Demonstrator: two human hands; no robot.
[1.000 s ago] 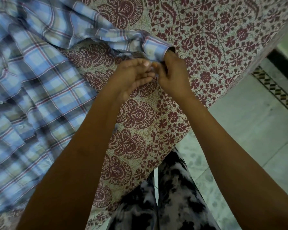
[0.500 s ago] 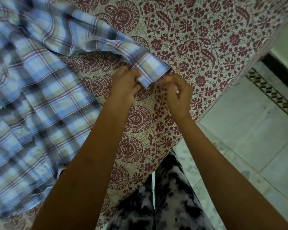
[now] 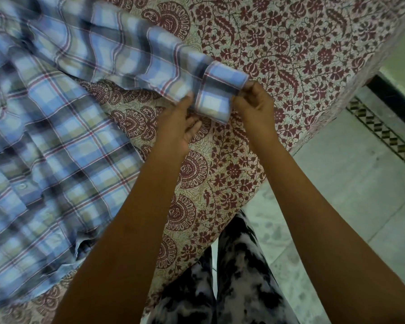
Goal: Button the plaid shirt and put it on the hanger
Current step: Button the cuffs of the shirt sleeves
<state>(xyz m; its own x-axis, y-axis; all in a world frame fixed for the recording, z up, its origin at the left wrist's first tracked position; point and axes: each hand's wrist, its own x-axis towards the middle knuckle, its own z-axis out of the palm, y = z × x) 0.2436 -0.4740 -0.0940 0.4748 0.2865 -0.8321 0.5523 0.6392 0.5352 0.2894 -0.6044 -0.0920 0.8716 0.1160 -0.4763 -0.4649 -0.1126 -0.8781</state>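
A blue plaid shirt (image 3: pixel 47 141) lies spread over the left of the bed, its front placket with small buttons running down the left side. One sleeve stretches to the right and ends in a cuff (image 3: pixel 220 90). My left hand (image 3: pixel 178 127) holds the near edge of that cuff from below, fingers curled into the fabric. Pinching the cuff's right end is my right hand (image 3: pixel 253 104). No hanger is in view.
The bed carries a cream sheet with a maroon floral print (image 3: pixel 290 43); its edge runs diagonally to the right. Pale tiled floor (image 3: pixel 348 183) with a patterned border strip lies beyond. My legs in black-and-white trousers (image 3: pixel 220 288) stand against the bed edge.
Both hands with the cuff have shifted right and a little down; the sleeve is now pulled straighter across the bed. The cuff lies flatter between my hands.
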